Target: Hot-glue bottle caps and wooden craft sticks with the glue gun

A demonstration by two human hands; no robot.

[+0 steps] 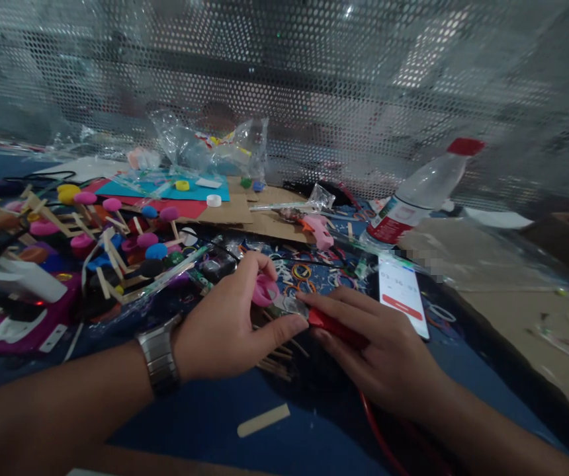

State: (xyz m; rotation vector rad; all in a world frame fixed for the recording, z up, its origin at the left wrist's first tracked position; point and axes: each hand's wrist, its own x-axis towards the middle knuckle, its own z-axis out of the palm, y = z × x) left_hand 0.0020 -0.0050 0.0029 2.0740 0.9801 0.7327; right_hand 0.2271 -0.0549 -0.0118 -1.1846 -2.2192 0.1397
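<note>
My left hand point(229, 317), with a metal watch point(159, 354) on its wrist, has its fingers curled round a hollow pink cap point(264, 291). Its thumb stretches towards my right hand. In my right hand point(384, 350) is a red-handled tool point(337, 325), pointing left; its exact kind is mostly hidden by my fingers. A small clear, shiny piece point(292, 305) lies between the tool's tip and my left thumb. A red cord point(381, 436) runs down beneath my right hand. Several thin wooden sticks point(277, 363) lie under my hands, and one flat craft stick point(263, 420) is nearer me.
Wooden sticks with coloured caps point(150, 241) crowd the left, beside a purple device point(31, 317). Rubber bands point(302, 272), a pink glue gun point(320, 231) and cardboard point(279, 221) lie behind. A tilted plastic bottle point(413, 198) and a phone point(401, 297) are at right.
</note>
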